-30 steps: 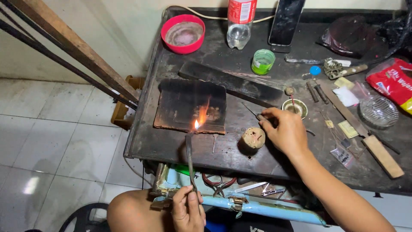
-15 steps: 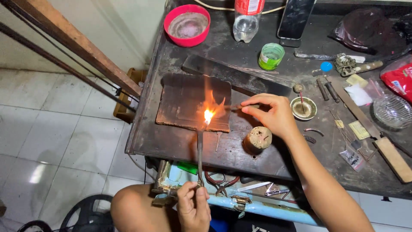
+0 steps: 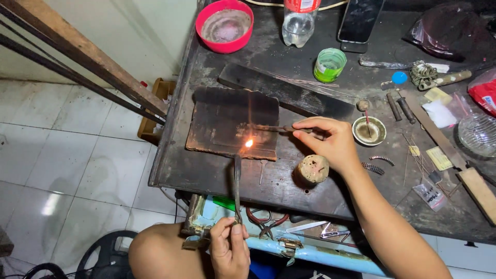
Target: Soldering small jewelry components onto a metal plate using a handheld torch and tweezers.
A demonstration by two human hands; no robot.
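My left hand (image 3: 229,250) grips the lower end of a thin metal torch (image 3: 237,181) near my knee. A small orange flame (image 3: 249,143) burns at its tip, over the front edge of a dark charred board (image 3: 222,121). My right hand (image 3: 330,140) pinches long tweezers (image 3: 276,128) that reach left across the board, their tips just above the flame. What the tweezers hold is too small to tell. A round brown block (image 3: 313,168) stands just in front of my right hand.
On the dark workbench (image 3: 201,175) are a long black bar (image 3: 284,93), a small brass dish (image 3: 369,130), a green cup (image 3: 329,64), a red bowl (image 3: 224,26), a plastic bottle (image 3: 298,23), a phone (image 3: 359,23) and files at the right. Pliers (image 3: 263,225) lie in an open drawer below. Wooden poles (image 3: 82,62) lean at the left.
The flame has shrunk from a large flare to a small glow. My right hand moved from the bench to over the board, and now holds the tweezers at the flame.
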